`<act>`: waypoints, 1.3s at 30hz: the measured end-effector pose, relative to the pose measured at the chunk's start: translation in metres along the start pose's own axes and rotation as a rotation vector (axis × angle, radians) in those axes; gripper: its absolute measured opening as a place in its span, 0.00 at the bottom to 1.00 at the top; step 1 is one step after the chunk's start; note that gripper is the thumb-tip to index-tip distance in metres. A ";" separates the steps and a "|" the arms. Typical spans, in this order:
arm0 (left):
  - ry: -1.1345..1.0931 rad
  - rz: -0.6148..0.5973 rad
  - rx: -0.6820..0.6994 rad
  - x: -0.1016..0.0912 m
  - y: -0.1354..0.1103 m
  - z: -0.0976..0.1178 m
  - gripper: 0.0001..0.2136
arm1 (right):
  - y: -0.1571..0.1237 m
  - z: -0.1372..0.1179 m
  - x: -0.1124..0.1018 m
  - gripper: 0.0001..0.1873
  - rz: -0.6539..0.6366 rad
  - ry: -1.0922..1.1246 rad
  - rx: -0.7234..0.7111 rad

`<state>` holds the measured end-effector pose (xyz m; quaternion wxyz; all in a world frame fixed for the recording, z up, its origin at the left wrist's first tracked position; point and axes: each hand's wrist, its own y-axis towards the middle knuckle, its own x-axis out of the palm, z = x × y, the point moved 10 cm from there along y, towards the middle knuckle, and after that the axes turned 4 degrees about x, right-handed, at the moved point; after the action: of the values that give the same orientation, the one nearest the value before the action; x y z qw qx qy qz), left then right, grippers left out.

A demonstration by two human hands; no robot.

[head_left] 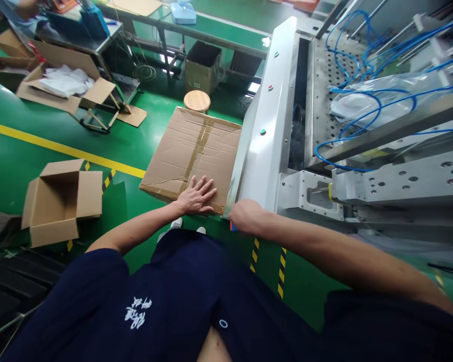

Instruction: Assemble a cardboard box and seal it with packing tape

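A large cardboard carton (169, 151) stands in front of me, its top flaps shut and a strip of brown tape (198, 146) along the middle. My left hand (196, 196) lies flat on the carton's top near its front edge, fingers spread. Just right of the carton's near right corner is my right hand (245, 216), closed in a fist and slightly blurred. A small blue and red bit (232, 225) shows below that fist; the rest of it is hidden, and I cannot tell what it is.
A grey machine (262, 156) with buttons and blue hoses borders the carton's right side. Behind the carton is a round wooden stool (197, 101). An open carton (62, 201) sits on the floor at left. Another person's arm (26, 20) shows at the top left.
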<state>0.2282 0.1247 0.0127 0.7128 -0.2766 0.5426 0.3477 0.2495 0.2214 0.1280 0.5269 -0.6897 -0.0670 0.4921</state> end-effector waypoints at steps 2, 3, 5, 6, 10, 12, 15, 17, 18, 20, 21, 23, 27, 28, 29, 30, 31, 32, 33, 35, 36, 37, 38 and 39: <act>-0.044 -0.068 0.066 -0.001 -0.003 -0.007 0.34 | -0.032 0.027 0.029 0.25 -0.105 -0.020 0.046; -0.062 -0.109 0.117 -0.002 -0.007 -0.012 0.32 | -0.045 0.037 0.041 0.31 -0.079 0.054 0.081; -0.062 -0.169 0.238 -0.005 -0.016 -0.023 0.31 | -0.065 0.051 0.074 0.36 -0.013 0.240 0.195; -0.039 -0.182 0.294 -0.006 -0.021 -0.029 0.33 | -0.071 0.050 0.095 0.37 0.003 0.359 0.248; 0.085 -0.188 0.405 -0.005 -0.029 -0.042 0.42 | -0.077 0.001 0.169 0.38 0.011 0.743 0.438; 0.130 -0.193 0.409 -0.002 -0.028 -0.040 0.44 | -0.072 -0.039 0.184 0.40 0.000 0.900 0.518; 0.168 -0.207 0.422 0.001 -0.025 -0.033 0.46 | -0.061 -0.100 0.179 0.44 0.006 1.119 0.553; 0.172 -0.216 0.438 0.000 -0.024 -0.033 0.45 | -0.056 -0.132 0.167 0.45 0.025 1.176 0.549; 0.169 -0.217 0.446 -0.002 -0.025 -0.036 0.44 | -0.055 -0.143 0.162 0.45 0.038 1.181 0.553; 0.161 -0.213 0.442 -0.006 -0.033 -0.050 0.43 | -0.056 -0.158 0.153 0.46 0.068 1.161 0.586; 0.160 -0.212 0.422 -0.009 -0.040 -0.062 0.44 | -0.057 -0.163 0.149 0.46 0.083 1.148 0.608; 0.166 -0.212 0.355 -0.016 -0.061 -0.095 0.45 | -0.060 -0.171 0.144 0.45 0.110 1.137 0.644; 0.219 -0.212 0.216 -0.030 -0.113 -0.170 0.46 | -0.066 -0.178 0.142 0.43 0.168 1.112 0.713; 0.243 -0.223 0.204 -0.034 -0.124 -0.186 0.45 | -0.068 -0.179 0.144 0.43 0.181 1.102 0.737; 0.273 -0.240 0.203 -0.038 -0.133 -0.201 0.44 | -0.070 -0.181 0.148 0.43 0.195 1.097 0.755; 0.307 -0.264 0.207 -0.042 -0.139 -0.213 0.43 | -0.071 -0.183 0.151 0.43 0.207 1.101 0.763; 0.338 -0.296 0.213 -0.048 -0.142 -0.224 0.42 | -0.073 -0.186 0.156 0.44 0.218 1.116 0.765; 0.364 -0.334 0.209 -0.054 -0.142 -0.232 0.42 | -0.074 -0.189 0.161 0.45 0.230 1.136 0.759; 0.375 -0.383 0.201 -0.059 -0.139 -0.237 0.43 | -0.076 -0.192 0.167 0.45 0.240 1.160 0.755; 0.335 -0.474 0.216 -0.066 -0.124 -0.227 0.45 | -0.080 -0.196 0.179 0.46 0.259 1.215 0.762; 0.292 -0.505 0.255 -0.067 -0.113 -0.210 0.46 | -0.082 -0.196 0.185 0.46 0.268 1.239 0.777; 0.242 -0.516 0.309 -0.066 -0.099 -0.186 0.45 | -0.084 -0.197 0.190 0.46 0.273 1.255 0.793; 0.198 -0.509 0.379 -0.064 -0.083 -0.157 0.44 | -0.086 -0.197 0.195 0.46 0.275 1.262 0.810; 0.174 -0.506 0.432 -0.057 -0.065 -0.128 0.44 | -0.087 -0.197 0.199 0.46 0.278 1.263 0.823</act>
<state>0.1958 -0.0253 0.0361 0.7698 -0.2737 0.5765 0.0122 0.5355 0.2507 0.0679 0.6128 -0.5902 0.5230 0.0515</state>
